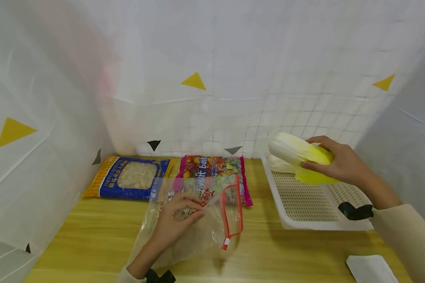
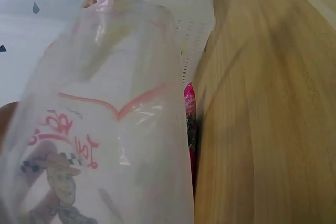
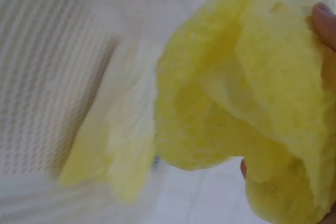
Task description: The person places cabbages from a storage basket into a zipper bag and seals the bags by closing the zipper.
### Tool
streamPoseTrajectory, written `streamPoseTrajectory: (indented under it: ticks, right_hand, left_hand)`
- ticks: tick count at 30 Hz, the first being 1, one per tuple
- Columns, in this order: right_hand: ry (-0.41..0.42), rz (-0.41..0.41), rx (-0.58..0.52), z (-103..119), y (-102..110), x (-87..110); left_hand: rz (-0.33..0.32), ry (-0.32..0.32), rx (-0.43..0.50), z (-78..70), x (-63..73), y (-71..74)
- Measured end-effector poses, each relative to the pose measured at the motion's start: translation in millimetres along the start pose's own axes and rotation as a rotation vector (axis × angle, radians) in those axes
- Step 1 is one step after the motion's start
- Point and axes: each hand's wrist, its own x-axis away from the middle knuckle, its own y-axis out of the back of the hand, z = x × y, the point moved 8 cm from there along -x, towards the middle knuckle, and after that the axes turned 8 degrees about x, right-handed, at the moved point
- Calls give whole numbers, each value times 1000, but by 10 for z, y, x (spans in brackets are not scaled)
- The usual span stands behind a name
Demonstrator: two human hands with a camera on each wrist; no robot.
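Note:
My right hand [image 1: 343, 159] grips a napa cabbage [image 1: 297, 151] above the white basket [image 1: 287, 221], its pale stem end pointing left. The right wrist view shows frilly yellow leaves of the cabbage [image 3: 220, 103], with fingertips [image 3: 326, 22] along the right edge. Another piece of cabbage [image 3: 118, 129] lies in the basket. A clear plastic zipper bag [image 1: 202, 243] with a red zip edge and printed red lettering is pinched by my left hand [image 1: 177, 220] over the table. In the left wrist view the bag [image 2: 131, 156] covers most of the hand.
At the table's back left lies a blue and yellow pasta packet [image 1: 138, 175]. Beside it, partly behind the bag, is a pink-edged fruit candy packet [image 1: 230, 167]. A white packet [image 1: 371, 269] lies at the front right. White sheeting [image 1: 226, 47] encloses the wooden table [image 1: 92, 243].

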Motion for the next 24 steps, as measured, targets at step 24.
streamPoseTrajectory:
  ticks: [24]
  right_hand:
    - [596,143,98,1955,-867,231]
  left_hand:
    - [-3,-130,69,-205,-7,50]
